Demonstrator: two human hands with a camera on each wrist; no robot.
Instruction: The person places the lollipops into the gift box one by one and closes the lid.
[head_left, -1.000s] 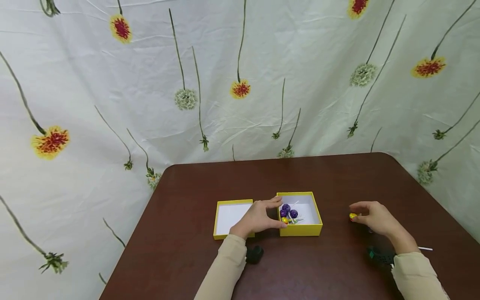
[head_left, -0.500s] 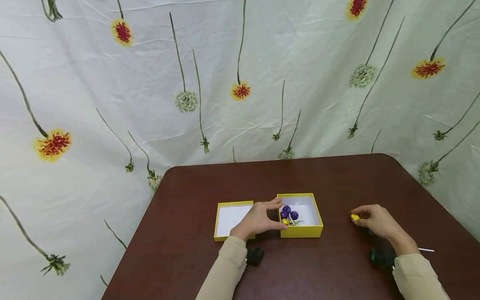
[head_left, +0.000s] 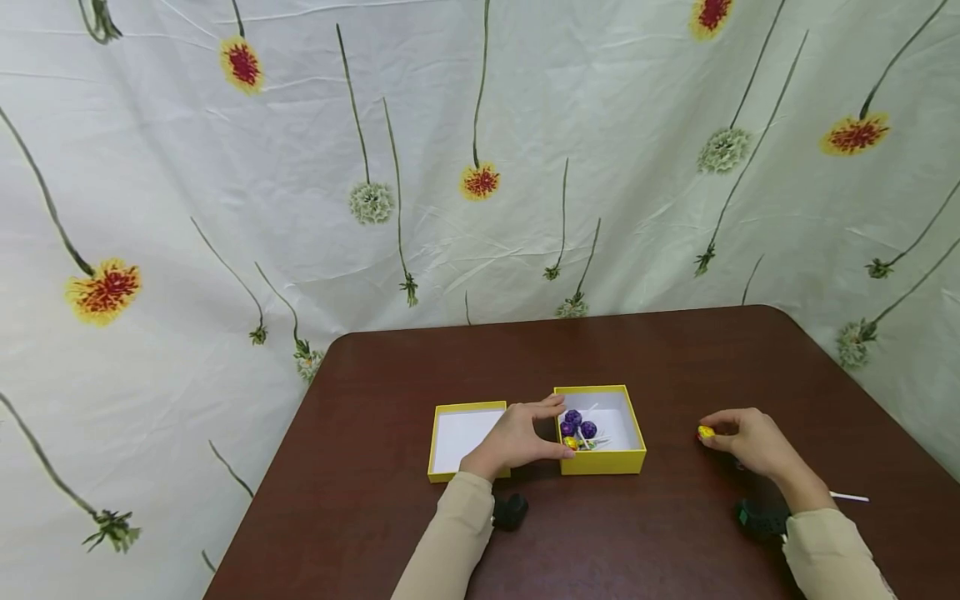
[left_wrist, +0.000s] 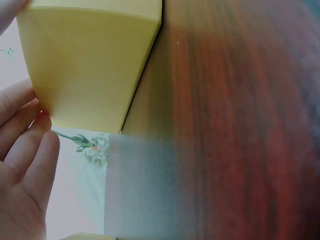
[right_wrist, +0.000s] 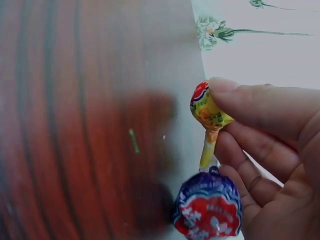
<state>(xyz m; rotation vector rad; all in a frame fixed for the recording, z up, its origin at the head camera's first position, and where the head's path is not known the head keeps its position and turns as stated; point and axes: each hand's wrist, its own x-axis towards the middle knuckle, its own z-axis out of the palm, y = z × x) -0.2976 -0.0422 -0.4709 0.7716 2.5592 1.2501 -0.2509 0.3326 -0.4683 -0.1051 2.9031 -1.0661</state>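
1. Yellow outside and white inside, the open box (head_left: 606, 462) stands on the dark brown tabletop (head_left: 615, 533).
2. The left hand (head_left: 517, 433) grips the box's left side, thumb at the near corner and fingers at the far corner, with a wide gap between.
3. Inside, toward the left, lie 3 purple lollipops (head_left: 573, 417); 1 yellow-wrapped lollipop (head_left: 571, 442) is in the near left corner.
4. Well apart, to the right of the box, the right hand (head_left: 757, 446) has its thumb and index finger clamped on the head of a yellow-and-red lollipop (right_wrist: 202, 107).
5. In the right wrist view, a blue-purple lollipop (right_wrist: 207, 207) overlaps that stick; I cannot tell whether the fingers touch it.
6. A white stick (head_left: 850, 497) shows right of the right wrist.
7. Left of the box lies a shallow yellow tray (head_left: 459, 437), partly hidden by the left hand.
8. A flower-printed cloth (head_left: 420, 250) hangs at the far side.
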